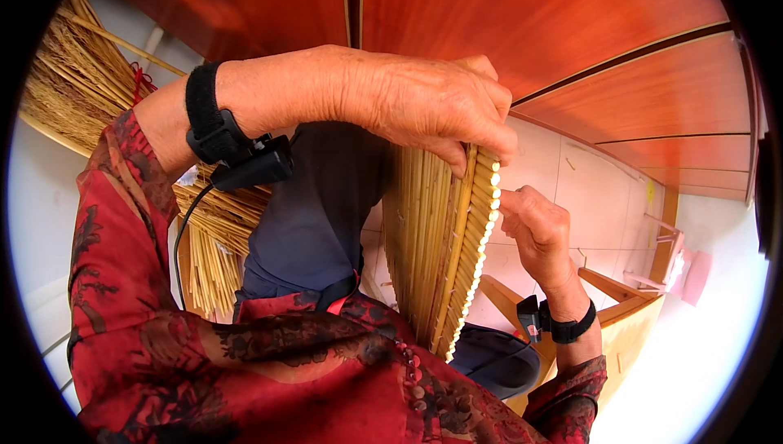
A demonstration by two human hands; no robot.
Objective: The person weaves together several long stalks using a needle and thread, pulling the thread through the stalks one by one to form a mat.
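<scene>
A thick panel of yellow plant stalks (pixel 422 228), laid side by side, stands on edge over my lap. Its pale cut ends form a curved row facing right, and small stitches show along the crosswise stalks near that edge. My left hand (pixel 444 106) reaches across and grips the panel's upper corner, thumb on the left face and fingers over the top. Beside the right edge, my right hand (pixel 537 228) is closed with its fingertips up against the panel. What those fingers pinch, if anything, is hidden behind the stalk ends.
Bundles of dry seed-headed stalks (pixel 77 77) lie at the left, with bare cut stalks (pixel 214 273) below them. Reddish wooden cabinet doors (pixel 522 12) stand ahead. On the right are a light wooden piece of furniture (pixel 632 326) and a pink chair-like object (pixel 693 277).
</scene>
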